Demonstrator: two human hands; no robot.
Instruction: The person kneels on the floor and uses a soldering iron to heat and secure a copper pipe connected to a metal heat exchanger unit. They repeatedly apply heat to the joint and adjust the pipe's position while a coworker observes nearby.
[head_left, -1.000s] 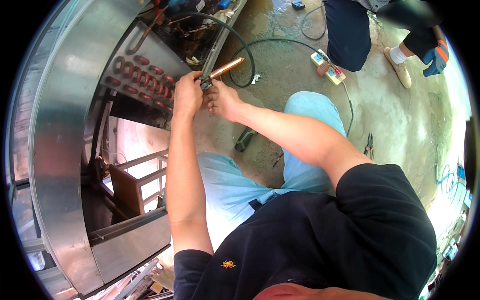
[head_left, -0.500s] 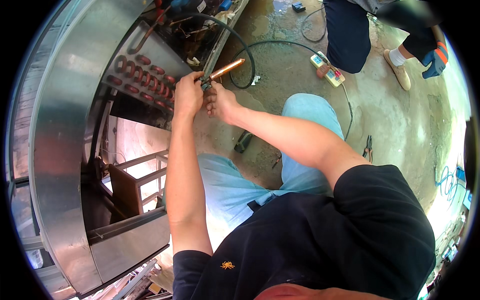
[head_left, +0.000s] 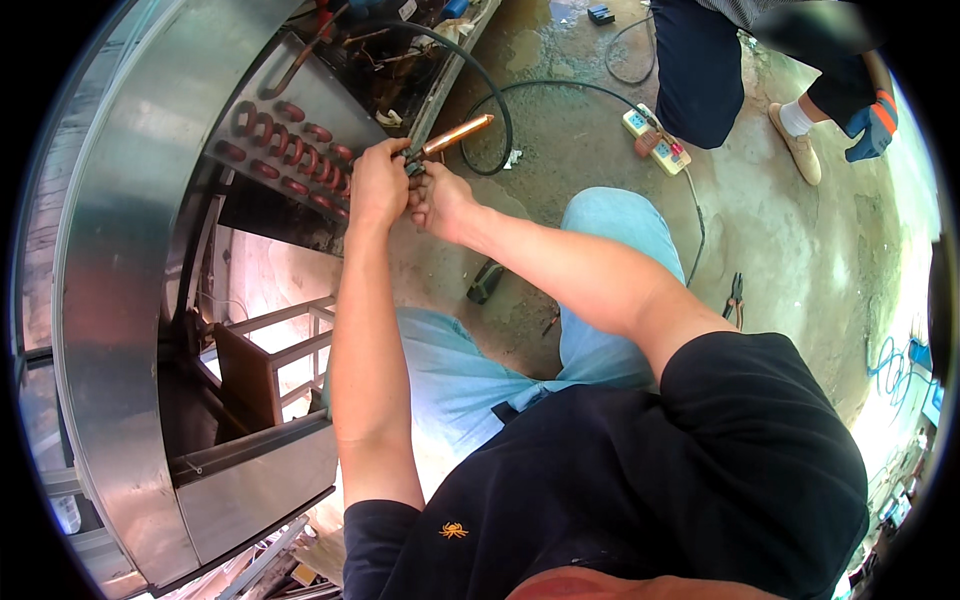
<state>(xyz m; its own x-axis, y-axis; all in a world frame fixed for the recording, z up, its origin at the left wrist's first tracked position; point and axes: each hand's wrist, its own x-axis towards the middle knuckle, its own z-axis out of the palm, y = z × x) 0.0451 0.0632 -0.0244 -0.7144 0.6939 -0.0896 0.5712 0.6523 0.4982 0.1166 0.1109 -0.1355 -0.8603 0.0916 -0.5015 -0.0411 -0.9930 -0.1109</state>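
fingers of the left hand (head_left: 378, 190) are bent and closed on a small dark fitting (head_left: 413, 167), which sits at the lower left end of a copper tube (head_left: 457, 137). the tapered tip of the copper tube points to the upper right, above the floor. the right hand (head_left: 443, 205) comes from below the copper tube; its thumb and curled fingers are grasping the same fitting from the lower side, but some fingertips are hidden, so i cannot tell where each of them presses. both hands are bare.

to the left of the copper tube, beyond the left hand, is a metal plate (head_left: 320, 90) with rows of reddish bent pipes (head_left: 292, 150). further left from the tube stands a large shiny metal cabinet (head_left: 110, 260). a black cable (head_left: 507, 120) curves just beside the tip of the copper tube. to the right of the tube, a cream power strip (head_left: 660, 150) lies on the floor, with plugs in it. below the copper tube, a dark hand tool (head_left: 485, 282) lies near the knees of the person. pliers (head_left: 736, 293) lie well apart from the tube, to its lower right. another person in dark trousers (head_left: 700, 75) is to the upper right of the copper tube, with one gloved hand (head_left: 873, 128) hanging.
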